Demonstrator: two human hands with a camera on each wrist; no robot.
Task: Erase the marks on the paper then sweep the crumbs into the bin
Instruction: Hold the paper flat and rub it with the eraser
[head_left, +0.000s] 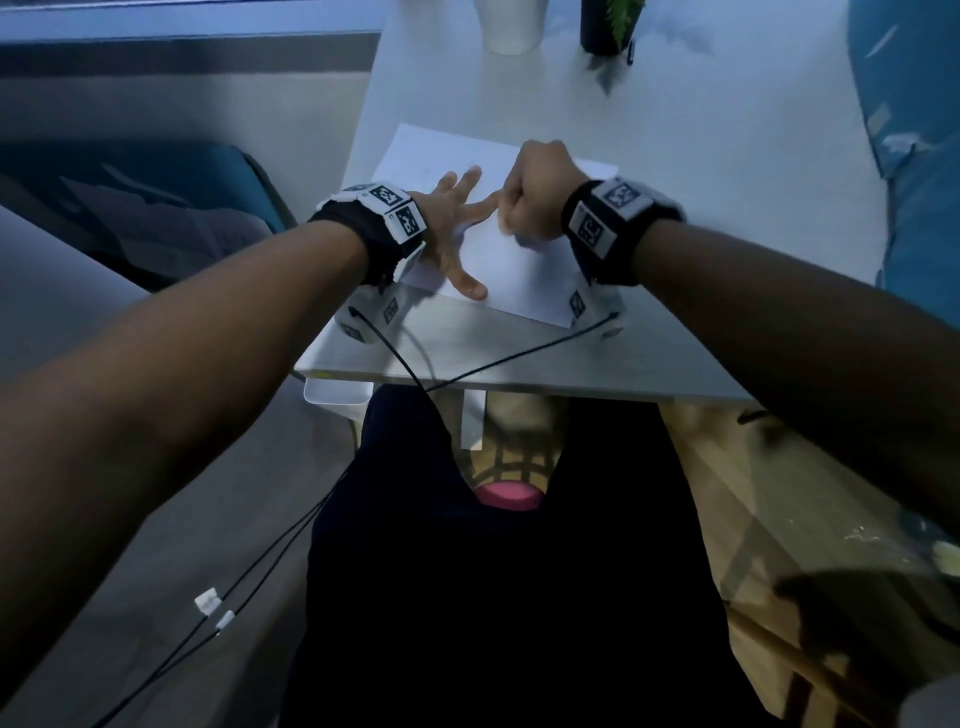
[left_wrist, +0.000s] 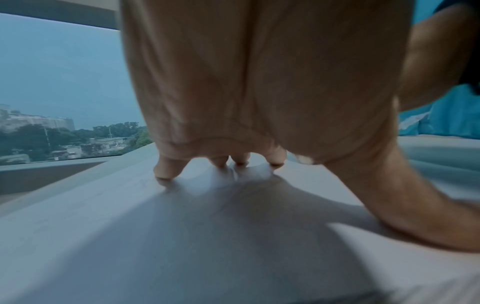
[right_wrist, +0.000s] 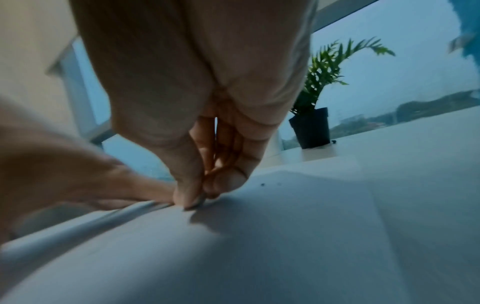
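**Paper pinned flat while the other hand rubs at it**

Dark cloth over the person's lap fills the near part of the head view, with black cables (head_left: 395, 358) running from the wrist units down across it. Just past the lap comes the near edge of the white table (head_left: 519, 379), and a white container (head_left: 337, 392), possibly the bin, pokes out from under that edge on the left; how deep it is cannot be told.

On the table, close to its near edge, lies the paper (head_left: 514, 275), set at a slight angle. The left hand (head_left: 452, 228) rests on the paper's left part with fingers spread wide and straight, thumb toward the near edge. That spread looks meant to hold the sheet still and taut against rubbing. The right hand (head_left: 535, 195) sits just beside it, over the middle of the paper, fingers curled tight with the thumb and fingertips (right_wrist: 187, 197) pressed down to the sheet. They seem to pinch something small, most likely an eraser, but it is hidden in the grip. A few dark specks (right_wrist: 262, 184) lie on the paper beyond the fingertips, probably crumbs. Any marks on the sheet are too faint to make out.

Square black-and-white coded tags (head_left: 387, 196) cover both wristbands; they carry patterns, not readable words. No brand or writing shows anywhere.

At the far end of the table from the paper stand a white pot (head_left: 511, 26) and a black pot with a green plant (head_left: 605, 26), well apart from the work.
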